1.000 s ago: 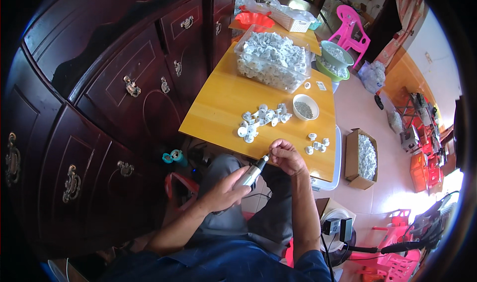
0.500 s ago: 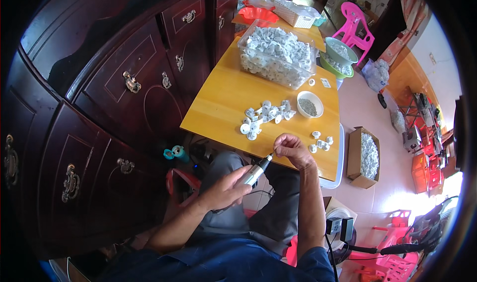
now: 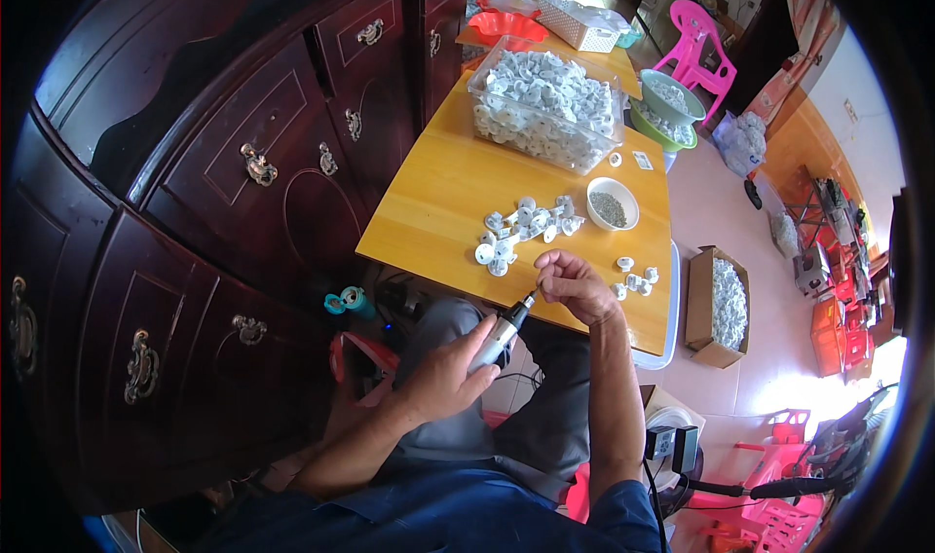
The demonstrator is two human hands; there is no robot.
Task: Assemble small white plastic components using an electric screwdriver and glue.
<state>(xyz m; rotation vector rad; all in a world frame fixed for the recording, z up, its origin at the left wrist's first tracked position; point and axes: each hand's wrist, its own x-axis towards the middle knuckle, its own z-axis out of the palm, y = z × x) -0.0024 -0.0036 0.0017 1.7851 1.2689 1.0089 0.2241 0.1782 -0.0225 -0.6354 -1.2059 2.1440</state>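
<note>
A silver and black electric screwdriver (image 3: 499,341) is wrapped in the fingers of my left hand (image 3: 450,376), its tip slanting up and to the right. At that tip my right hand (image 3: 577,288) pinches, thumb and fingers together; whatever lies between them is too small to make out. Beyond my hands, a loose cluster of small white plastic parts (image 3: 526,224) lies on the yellow wooden table (image 3: 429,188). To its right stands a white bowl (image 3: 633,208) of small metal pieces, probably screws. Several more white fittings (image 3: 638,282) lie near the right edge.
A clear plastic bin (image 3: 545,144) heaped with white parts takes up the far table. Dark wooden cabinets (image 3: 243,212) line the left side. A cardboard box (image 3: 703,310) of white parts stands on the floor at right, with stacked basins (image 3: 699,105) and a pink chair (image 3: 696,42) behind.
The screwdriver tip and my right hand have moved up slightly, staying close together. My left hand keeps its hold on the tool. The whole view has shifted a little.
</note>
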